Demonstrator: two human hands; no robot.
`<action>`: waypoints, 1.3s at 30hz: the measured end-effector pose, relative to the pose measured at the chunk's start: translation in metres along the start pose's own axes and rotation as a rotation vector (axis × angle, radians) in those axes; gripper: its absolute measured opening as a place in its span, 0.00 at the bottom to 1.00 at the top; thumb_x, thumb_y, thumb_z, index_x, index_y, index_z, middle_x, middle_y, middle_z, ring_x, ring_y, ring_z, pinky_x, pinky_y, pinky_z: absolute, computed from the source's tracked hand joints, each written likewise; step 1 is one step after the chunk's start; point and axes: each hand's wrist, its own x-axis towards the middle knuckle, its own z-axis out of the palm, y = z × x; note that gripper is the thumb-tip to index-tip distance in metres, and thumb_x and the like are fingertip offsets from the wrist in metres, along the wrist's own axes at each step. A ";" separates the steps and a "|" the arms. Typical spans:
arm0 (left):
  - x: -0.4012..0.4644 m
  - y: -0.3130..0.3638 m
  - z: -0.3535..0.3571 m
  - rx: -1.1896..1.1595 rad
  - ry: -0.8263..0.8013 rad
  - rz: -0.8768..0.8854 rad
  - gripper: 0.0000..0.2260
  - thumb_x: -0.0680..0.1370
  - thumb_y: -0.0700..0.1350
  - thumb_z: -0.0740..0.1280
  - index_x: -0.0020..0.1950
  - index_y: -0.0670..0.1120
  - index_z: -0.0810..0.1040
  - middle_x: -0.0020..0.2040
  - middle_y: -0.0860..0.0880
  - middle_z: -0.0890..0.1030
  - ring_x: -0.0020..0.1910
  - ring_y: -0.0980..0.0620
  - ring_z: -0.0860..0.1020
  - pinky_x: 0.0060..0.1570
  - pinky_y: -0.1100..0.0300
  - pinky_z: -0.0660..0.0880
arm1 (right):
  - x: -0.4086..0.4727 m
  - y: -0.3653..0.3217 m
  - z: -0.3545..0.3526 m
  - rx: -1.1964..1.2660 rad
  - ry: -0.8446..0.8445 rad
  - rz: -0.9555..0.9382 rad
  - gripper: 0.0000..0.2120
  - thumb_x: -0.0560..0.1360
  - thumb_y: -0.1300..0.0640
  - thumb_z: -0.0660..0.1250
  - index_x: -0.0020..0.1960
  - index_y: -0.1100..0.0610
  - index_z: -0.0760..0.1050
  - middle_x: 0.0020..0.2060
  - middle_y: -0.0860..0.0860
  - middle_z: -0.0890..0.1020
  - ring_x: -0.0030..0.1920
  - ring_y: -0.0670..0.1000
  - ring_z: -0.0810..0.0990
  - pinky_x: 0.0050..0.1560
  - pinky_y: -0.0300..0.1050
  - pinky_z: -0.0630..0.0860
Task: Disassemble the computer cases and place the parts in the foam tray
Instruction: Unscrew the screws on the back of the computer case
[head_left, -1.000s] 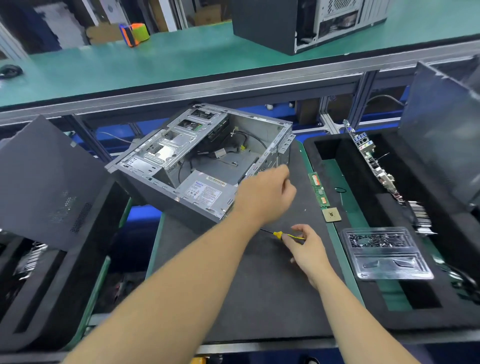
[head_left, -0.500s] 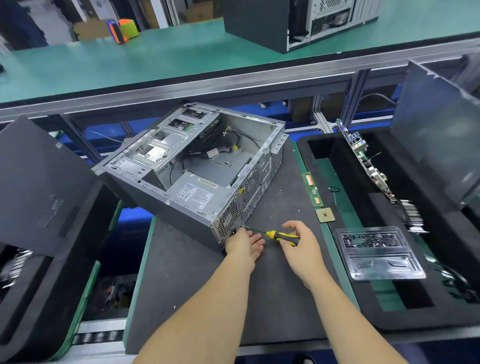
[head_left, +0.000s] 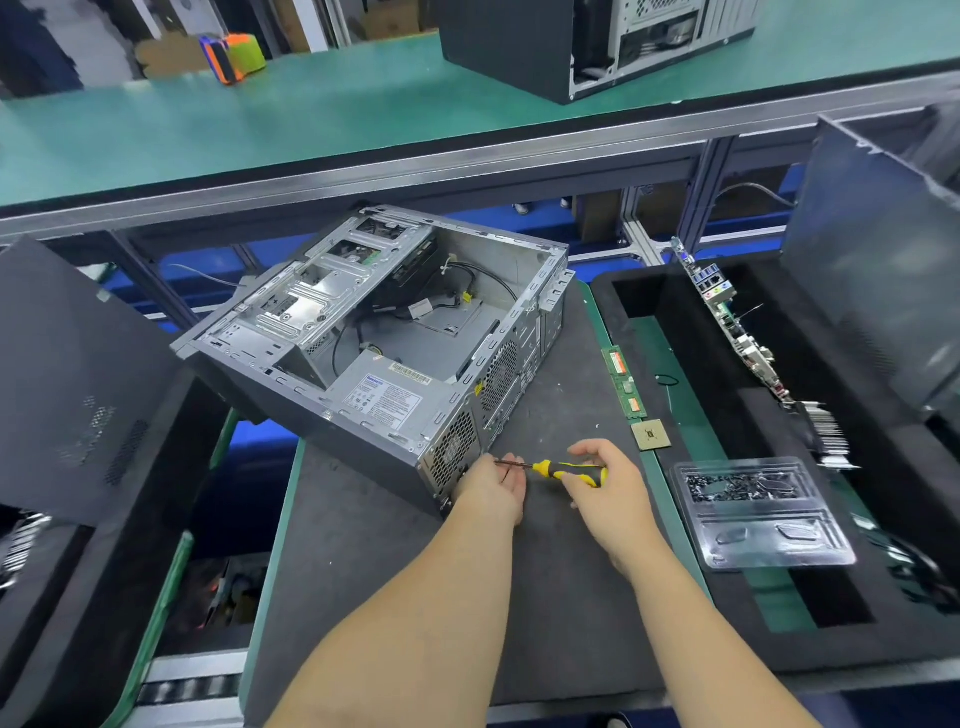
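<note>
Right hand (head_left: 608, 491) grips our yellow screwdriver (head_left: 566, 469), left hand (head_left: 488, 486) relaxed at the open case (head_left: 374, 343) rear corner on the mat; motherboard (head_left: 737, 332) already in the foam tray (head_left: 675, 322), power supply (head_left: 387, 400) and cables still to pull.

The open grey metal computer case (head_left: 395, 353) lies on its side on the dark mat, left of the black foam tray (head_left: 675, 312) holding boards.

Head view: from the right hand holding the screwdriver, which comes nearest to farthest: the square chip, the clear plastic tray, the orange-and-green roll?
From the right hand:
1. Square chip, just beyond it.
2. Clear plastic tray, to its right.
3. Orange-and-green roll, far left on the green bench.
</note>
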 end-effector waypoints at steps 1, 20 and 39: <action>0.000 0.000 -0.001 -0.053 -0.052 -0.027 0.19 0.87 0.40 0.53 0.76 0.35 0.66 0.75 0.40 0.72 0.74 0.45 0.72 0.70 0.57 0.70 | 0.001 0.000 0.000 0.047 -0.020 0.016 0.14 0.76 0.67 0.69 0.52 0.48 0.76 0.49 0.48 0.79 0.41 0.47 0.80 0.39 0.39 0.79; 0.007 0.000 0.001 -0.152 0.010 -0.022 0.09 0.85 0.41 0.60 0.46 0.40 0.74 0.47 0.44 0.80 0.43 0.50 0.80 0.62 0.57 0.74 | 0.012 0.001 -0.001 -0.003 -0.014 0.084 0.06 0.78 0.55 0.69 0.51 0.47 0.74 0.46 0.51 0.80 0.31 0.48 0.78 0.26 0.37 0.72; 0.002 -0.001 0.001 -0.119 -0.016 -0.031 0.09 0.85 0.41 0.59 0.50 0.39 0.75 0.67 0.41 0.79 0.67 0.45 0.78 0.61 0.57 0.73 | 0.013 0.002 -0.006 -0.005 -0.080 0.153 0.03 0.79 0.53 0.68 0.51 0.48 0.74 0.45 0.51 0.79 0.31 0.49 0.76 0.28 0.39 0.73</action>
